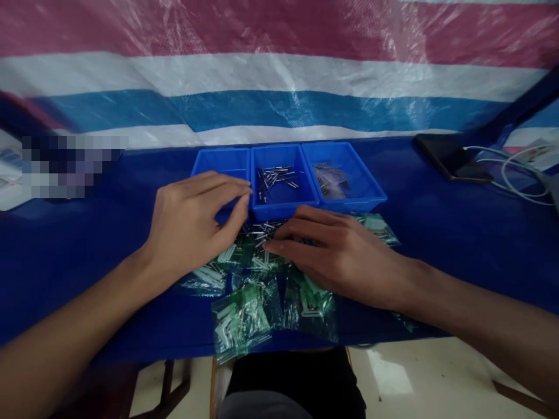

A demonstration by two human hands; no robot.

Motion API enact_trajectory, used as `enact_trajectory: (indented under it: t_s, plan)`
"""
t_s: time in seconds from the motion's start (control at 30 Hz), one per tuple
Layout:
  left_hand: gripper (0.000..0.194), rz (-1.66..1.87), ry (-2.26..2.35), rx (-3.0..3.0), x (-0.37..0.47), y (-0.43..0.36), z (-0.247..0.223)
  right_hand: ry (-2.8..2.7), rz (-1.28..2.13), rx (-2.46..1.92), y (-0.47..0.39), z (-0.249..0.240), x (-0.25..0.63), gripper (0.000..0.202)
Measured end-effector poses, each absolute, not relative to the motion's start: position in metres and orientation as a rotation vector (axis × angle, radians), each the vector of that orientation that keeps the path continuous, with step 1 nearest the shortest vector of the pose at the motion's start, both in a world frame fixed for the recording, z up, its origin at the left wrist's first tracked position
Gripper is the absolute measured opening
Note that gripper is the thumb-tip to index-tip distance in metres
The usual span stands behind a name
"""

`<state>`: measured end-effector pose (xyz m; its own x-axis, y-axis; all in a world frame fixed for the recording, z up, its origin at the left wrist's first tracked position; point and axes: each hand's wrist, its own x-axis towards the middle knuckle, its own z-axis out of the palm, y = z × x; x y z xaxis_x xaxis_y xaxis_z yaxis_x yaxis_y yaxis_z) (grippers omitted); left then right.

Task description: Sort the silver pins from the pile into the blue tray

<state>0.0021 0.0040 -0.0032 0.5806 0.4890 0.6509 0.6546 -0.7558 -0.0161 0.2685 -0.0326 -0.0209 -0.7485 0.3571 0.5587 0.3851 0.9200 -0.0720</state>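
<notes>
My left hand (196, 218) hovers over the front edge of the left blue bin (218, 160), thumb and fingers pinched close together; I cannot make out anything between them. My right hand (332, 250) lies palm down on a heap of small clear green-tinted bags (240, 317), its fingertips at a loose pile of small metal pins (262, 228) just in front of the bins. The middle blue bin (279, 201) holds several metal pins. The right blue bin (349, 201) holds a clear bag.
A blue cloth covers the table (458, 233). A dark phone (454, 157) and white cables (519, 174) lie at the back right. A striped pink, white and blue tarp (279, 75) hangs behind. The table's front edge runs just under the bags.
</notes>
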Motion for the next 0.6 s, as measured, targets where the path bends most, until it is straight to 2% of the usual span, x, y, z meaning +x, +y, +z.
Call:
enact_trajectory:
  t_s: [0.23, 0.33, 0.47, 0.6]
  plan:
    - [0.022, -0.949, -0.939, -2.559, 0.001, 0.004, -0.003, -2.445, -0.037, -0.537, -0.033, -0.022, 0.269, 0.025]
    - [0.023, -0.952, -0.933, -2.566, 0.001, 0.005, -0.003, -2.284, 0.313, -0.579, -0.034, -0.012, 0.272, 0.027]
    - [0.021, -0.952, -0.910, -2.564, 0.001, 0.005, -0.002, -1.928, 0.938, -0.625, -0.034, -0.002, 0.274, 0.016]
    - [0.022, -0.957, -0.950, -2.585, 0.001, 0.005, -0.001, -1.748, 1.235, -0.718, -0.034, 0.000, 0.273, 0.008]
